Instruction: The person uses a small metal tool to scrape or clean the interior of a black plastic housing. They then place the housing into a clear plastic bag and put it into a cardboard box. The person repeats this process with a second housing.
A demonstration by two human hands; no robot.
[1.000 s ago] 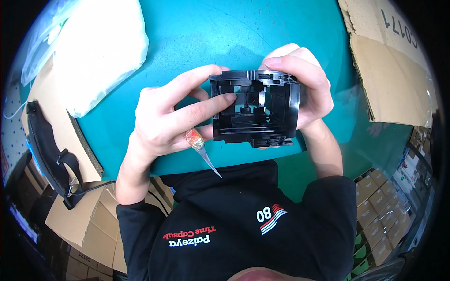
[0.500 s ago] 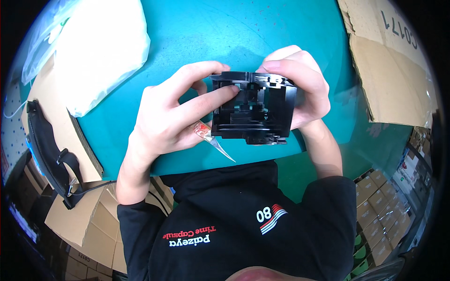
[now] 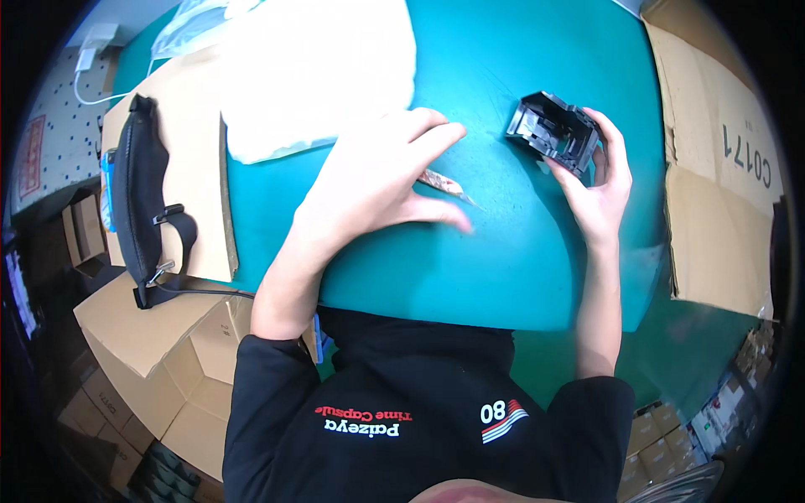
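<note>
your right hand [image 3: 597,189] has its grip closed around the black plastic housing [image 3: 553,130], tilted on the teal bench [image 3: 503,260] at your far right. your left hand [image 3: 369,189] lies spread and holds nothing, its fingers over a small pointed tool [image 3: 444,184] resting on the bench. the housing looks set aside and the tool put down, so the work on it seems paused or finished. white foam sheet [image 3: 319,67] and cardboard [image 3: 713,168] flank you.

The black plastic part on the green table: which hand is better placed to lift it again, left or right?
Right, most likely. The right hand already curls around the black plastic part on the green table. The left hand is apart from it, spread over a small pointed tool.
</note>
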